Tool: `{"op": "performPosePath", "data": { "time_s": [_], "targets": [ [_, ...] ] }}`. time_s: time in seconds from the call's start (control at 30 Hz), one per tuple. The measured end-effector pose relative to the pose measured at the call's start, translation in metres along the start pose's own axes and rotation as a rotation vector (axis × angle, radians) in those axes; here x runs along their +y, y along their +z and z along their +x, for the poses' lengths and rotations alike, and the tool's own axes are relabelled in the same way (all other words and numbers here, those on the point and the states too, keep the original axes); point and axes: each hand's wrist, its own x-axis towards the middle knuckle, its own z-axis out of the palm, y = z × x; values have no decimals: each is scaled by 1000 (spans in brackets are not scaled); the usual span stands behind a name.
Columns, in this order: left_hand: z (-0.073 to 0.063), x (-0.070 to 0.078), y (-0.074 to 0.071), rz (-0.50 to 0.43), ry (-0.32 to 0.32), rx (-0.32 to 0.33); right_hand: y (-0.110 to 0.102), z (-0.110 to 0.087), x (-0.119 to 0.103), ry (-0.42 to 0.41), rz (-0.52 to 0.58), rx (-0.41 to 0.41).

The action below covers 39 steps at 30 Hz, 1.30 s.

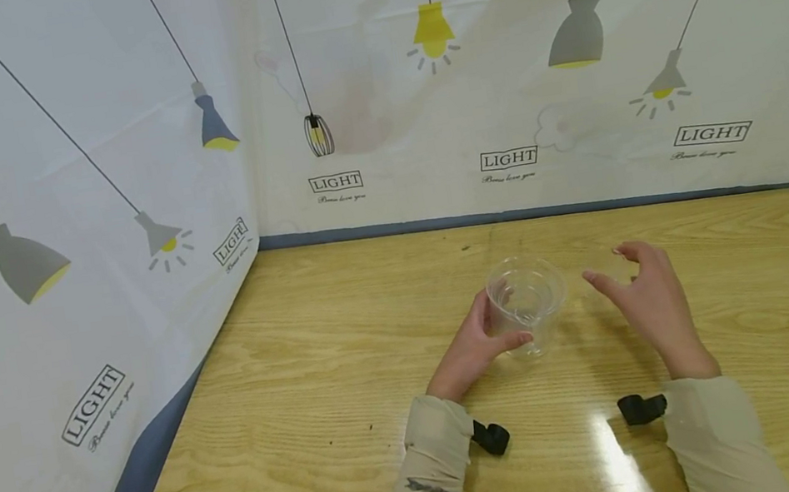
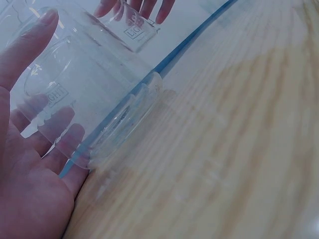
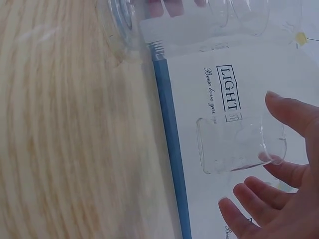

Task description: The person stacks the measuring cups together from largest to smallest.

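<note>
A large clear plastic cup (image 1: 549, 310) stands upright, mouth up, with its base at or close to the wooden table. My left hand (image 1: 471, 346) grips its side, thumb in front and fingers around the back, as the left wrist view shows on the cup wall (image 2: 99, 64). Rings show inside it; I cannot tell whether another cup is nested there. To the right, my right hand (image 1: 655, 308) holds a smaller clear cup (image 3: 230, 147) by its rim between thumb and index finger, above the table. The other right fingers (image 3: 254, 204) are spread below that cup.
The wood-grain table (image 1: 290, 361) runs back to a white curtain (image 1: 402, 194) printed with lamps. Another curtain side (image 1: 110, 319) borders the left. Black straps (image 1: 493, 438) hang at both sleeves. A bright reflection lies on the table between the forearms.
</note>
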Motion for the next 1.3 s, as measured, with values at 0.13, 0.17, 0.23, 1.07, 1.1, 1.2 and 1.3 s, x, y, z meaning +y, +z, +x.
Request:
{"op": "performPosePath", "data": {
  "time_s": [0.13, 0.17, 0.23, 1.07, 1.1, 1.2, 1.3],
  "targets": [
    [-1, 2, 0, 2, -11, -1, -1, 0, -2, -2, 5, 12],
    [-1, 2, 0, 2, -16, -2, -1, -1, -3, -4, 6, 14],
    [-1, 4, 0, 0, -27, -5, -2, -1, -4, -7, 10, 18],
    [1, -1, 0, 1, -3, -1, -9, -3, -16, -43, 16, 41],
    [1, -1, 0, 0, -4, -2, -9, -3, -16, -44, 15, 42],
    [-1, 4, -1, 1, -19, -6, -11, -3, -19, -51, 13, 44],
    [-1, 5, -1, 5, -20, -6, -12, -4, -22, -58, 19, 43]
  ]
}}
